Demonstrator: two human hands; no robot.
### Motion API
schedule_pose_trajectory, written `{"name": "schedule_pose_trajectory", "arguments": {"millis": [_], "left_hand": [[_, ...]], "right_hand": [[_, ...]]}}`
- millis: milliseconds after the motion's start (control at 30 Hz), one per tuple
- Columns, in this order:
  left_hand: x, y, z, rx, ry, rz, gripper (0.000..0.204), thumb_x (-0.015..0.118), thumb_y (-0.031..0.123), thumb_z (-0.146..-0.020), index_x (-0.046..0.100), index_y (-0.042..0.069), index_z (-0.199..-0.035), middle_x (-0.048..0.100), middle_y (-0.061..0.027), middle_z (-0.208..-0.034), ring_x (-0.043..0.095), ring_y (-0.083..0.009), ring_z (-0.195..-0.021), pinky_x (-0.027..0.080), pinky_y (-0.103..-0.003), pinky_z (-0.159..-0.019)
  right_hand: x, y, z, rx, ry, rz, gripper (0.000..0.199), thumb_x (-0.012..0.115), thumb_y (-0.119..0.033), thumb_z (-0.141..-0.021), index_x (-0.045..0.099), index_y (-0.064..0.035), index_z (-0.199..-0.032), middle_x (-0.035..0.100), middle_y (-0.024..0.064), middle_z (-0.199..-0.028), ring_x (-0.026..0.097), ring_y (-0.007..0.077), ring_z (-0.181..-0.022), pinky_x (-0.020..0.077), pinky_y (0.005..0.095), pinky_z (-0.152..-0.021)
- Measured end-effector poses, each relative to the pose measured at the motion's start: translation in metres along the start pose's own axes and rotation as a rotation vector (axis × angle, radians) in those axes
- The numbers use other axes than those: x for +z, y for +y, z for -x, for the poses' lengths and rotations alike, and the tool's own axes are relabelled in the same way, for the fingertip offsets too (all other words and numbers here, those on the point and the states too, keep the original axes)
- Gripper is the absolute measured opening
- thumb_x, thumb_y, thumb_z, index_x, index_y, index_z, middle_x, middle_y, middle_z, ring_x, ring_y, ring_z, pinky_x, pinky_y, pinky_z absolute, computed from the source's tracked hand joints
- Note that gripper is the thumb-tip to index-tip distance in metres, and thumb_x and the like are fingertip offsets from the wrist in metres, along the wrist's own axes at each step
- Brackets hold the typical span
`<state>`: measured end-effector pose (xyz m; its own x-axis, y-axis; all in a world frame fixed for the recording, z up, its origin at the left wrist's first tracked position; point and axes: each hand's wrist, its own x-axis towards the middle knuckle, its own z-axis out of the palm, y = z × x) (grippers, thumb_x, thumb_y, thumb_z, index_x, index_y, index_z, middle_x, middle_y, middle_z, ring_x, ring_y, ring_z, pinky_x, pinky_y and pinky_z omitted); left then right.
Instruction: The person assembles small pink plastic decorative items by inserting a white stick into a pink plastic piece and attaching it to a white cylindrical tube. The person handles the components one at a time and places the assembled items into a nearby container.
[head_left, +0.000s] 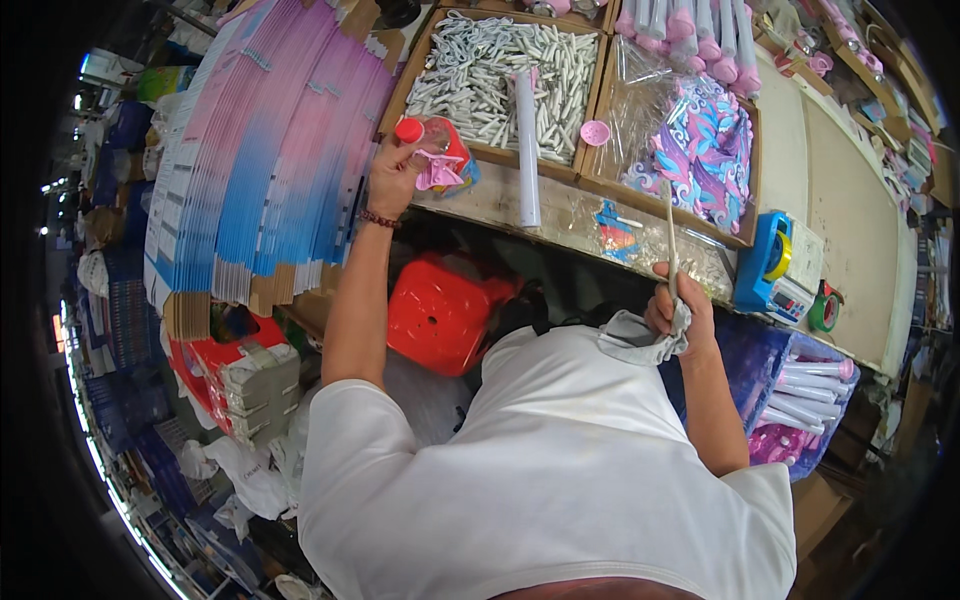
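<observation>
At the front edge of the bench, my left hand (393, 182) has its fingers closed around a clear bottle (436, 140) with a red cap. The bottle has red and blue on its side, and a pink piece lies against it. My right hand (684, 310) is closed on a crumpled grey-white cloth (650, 338). A long, thin pale strip (671, 225) rises from the same grip; whether it belongs to the cloth I cannot tell. Between my hands, a white tube (528, 150) lies across the rim of a box of small white pieces (500, 85).
Stacked pink and blue folded cartons (270, 160) stand at left. A second box holds purple-blue printed pieces (705, 155), with a pink cup (595, 133) on its edge. A blue tape dispenser (775, 265) sits at right. A red stool (437, 312) is below the bench.
</observation>
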<state>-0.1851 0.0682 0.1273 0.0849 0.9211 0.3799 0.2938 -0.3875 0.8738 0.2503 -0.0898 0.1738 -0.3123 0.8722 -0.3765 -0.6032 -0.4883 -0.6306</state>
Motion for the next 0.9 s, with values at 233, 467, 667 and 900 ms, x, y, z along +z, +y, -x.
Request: {"name": "schedule_pose_trajectory", "arguments": {"millis": [233, 467, 667, 900], "left_hand": [[0.009, 0.001, 0.007, 0.037, -0.003, -0.056, 0.017, 0.069, 0.007, -0.08, 0.072, 0.005, -0.097, 0.049, -0.0144, -0.136, 0.041, -0.0281, -0.131, 0.036, -0.036, -0.105], [0.024, 0.08, 0.062, -0.244, 0.383, 0.153, 0.017, 0.061, 0.014, -0.093, 0.066, 0.001, -0.101, 0.063, -0.0036, -0.092, 0.059, -0.013, -0.079, 0.047, -0.025, -0.07], [0.078, 0.102, 0.054, -0.636, 0.246, 0.798, 0.023, 0.056, 0.006, -0.093, 0.053, 0.001, -0.116, 0.063, -0.0075, -0.086, 0.063, -0.0157, -0.062, 0.05, -0.026, -0.047], [0.124, 0.12, 0.049, -0.816, 0.01, 1.06, 0.027, 0.052, 0.004, -0.093, 0.048, -0.001, -0.119, 0.062, -0.0125, -0.104, 0.068, -0.0248, -0.084, 0.06, -0.033, -0.072]], "right_hand": [[0.024, 0.007, -0.01, -0.017, 0.078, 0.092, 0.04, 0.047, -0.032, -0.097, 0.055, 0.0001, -0.12, 0.049, 0.0046, -0.058, 0.043, 0.0153, -0.043, 0.0338, 0.028, -0.04], [0.048, 0.011, -0.021, -0.041, 0.087, 0.328, 0.039, 0.047, -0.03, -0.098, 0.053, 0.0011, -0.122, 0.049, 0.0057, -0.058, 0.045, 0.0153, -0.043, 0.0351, 0.0269, -0.039], [0.094, 0.024, -0.051, -0.08, 0.118, 0.45, 0.038, 0.048, -0.026, -0.1, 0.055, 0.0006, -0.126, 0.058, 0.004, -0.073, 0.053, 0.0099, -0.06, 0.0437, 0.0225, -0.053], [0.102, 0.038, -0.052, -0.341, 0.157, 0.859, 0.035, 0.05, -0.024, -0.099, 0.057, -0.0032, -0.127, 0.057, -0.0015, -0.074, 0.049, 0.0063, -0.066, 0.0421, 0.0229, -0.061]]}}
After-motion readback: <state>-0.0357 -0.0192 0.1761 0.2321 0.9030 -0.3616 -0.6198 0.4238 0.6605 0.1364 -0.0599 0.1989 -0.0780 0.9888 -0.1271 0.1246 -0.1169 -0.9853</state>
